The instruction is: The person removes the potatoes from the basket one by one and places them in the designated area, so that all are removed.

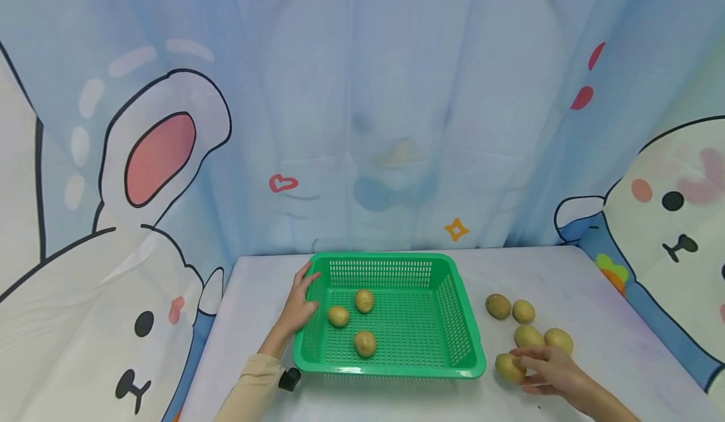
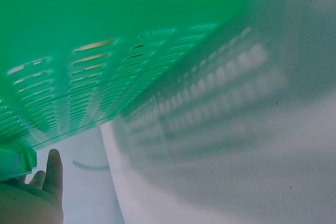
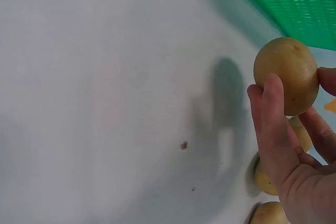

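Observation:
A green plastic basket (image 1: 396, 372) stands on the table with three potatoes inside, one of them a potato (image 1: 365, 343) near its front. At the basket's left rim, my left hand (image 1: 297, 309) grips the edge; its fingertips show past the rim in the left wrist view. My right hand (image 1: 557, 372) pinches a potato (image 3: 287, 72) between thumb and fingers, to the right of the basket. In the right wrist view that potato is held above the table, its shadow on the cloth. Several other potatoes lie just behind this hand, among them a browner potato (image 1: 498, 306).
A white cloth covers the table (image 1: 266, 277). Behind it hangs a blue curtain (image 1: 396, 126) with cartoon animals. A small black object (image 1: 290, 379) sits beside the left sleeve, at the basket's front left corner. Small brown specks (image 3: 184, 145) dot the cloth.

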`<control>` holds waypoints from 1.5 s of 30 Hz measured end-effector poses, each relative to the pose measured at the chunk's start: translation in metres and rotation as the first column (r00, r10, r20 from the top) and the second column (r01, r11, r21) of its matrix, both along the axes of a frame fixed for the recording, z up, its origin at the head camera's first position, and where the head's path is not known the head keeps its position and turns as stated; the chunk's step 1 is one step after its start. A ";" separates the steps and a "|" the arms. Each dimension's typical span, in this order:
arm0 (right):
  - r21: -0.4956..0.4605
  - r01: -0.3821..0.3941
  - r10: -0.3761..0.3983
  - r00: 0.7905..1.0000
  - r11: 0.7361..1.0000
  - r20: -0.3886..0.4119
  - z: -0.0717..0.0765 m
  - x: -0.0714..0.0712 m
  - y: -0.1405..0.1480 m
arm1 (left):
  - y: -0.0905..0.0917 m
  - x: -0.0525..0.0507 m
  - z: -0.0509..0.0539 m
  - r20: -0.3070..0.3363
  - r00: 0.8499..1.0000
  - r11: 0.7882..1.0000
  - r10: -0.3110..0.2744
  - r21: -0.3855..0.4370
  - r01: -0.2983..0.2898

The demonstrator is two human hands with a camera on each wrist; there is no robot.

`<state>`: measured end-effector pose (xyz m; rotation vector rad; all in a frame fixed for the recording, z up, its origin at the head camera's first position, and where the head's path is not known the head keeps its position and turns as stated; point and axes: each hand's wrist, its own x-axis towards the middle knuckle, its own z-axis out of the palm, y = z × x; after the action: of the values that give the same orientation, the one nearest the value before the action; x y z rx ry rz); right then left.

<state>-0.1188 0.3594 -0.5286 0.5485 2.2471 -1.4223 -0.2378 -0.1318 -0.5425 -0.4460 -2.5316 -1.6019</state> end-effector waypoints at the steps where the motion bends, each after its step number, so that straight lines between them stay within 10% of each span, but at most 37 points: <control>1: 0.005 0.000 0.000 1.000 1.000 0.003 -0.002 0.001 0.000 | 0.000 0.000 0.000 -0.001 1.000 1.000 -0.002 0.000 0.002; 18: 0.075 -0.041 0.039 0.999 0.996 0.028 -0.020 0.003 0.004 | -0.001 -0.001 -0.002 -0.025 1.000 1.000 -0.012 0.005 0.012; 28: 0.139 -0.231 0.225 0.973 0.963 0.059 0.007 -0.011 0.015 | -0.001 0.000 -0.001 -0.007 1.000 1.000 -0.011 0.012 0.011; 45: 0.156 -0.254 0.274 0.953 0.955 -0.127 0.059 -0.059 -0.022 | -0.001 0.000 -0.002 -0.009 1.000 1.000 -0.013 0.009 0.013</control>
<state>-0.1778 0.3379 -0.4696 0.1769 2.4399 -1.2140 -0.2376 -0.1326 -0.5447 -0.4691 -2.5192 -1.6113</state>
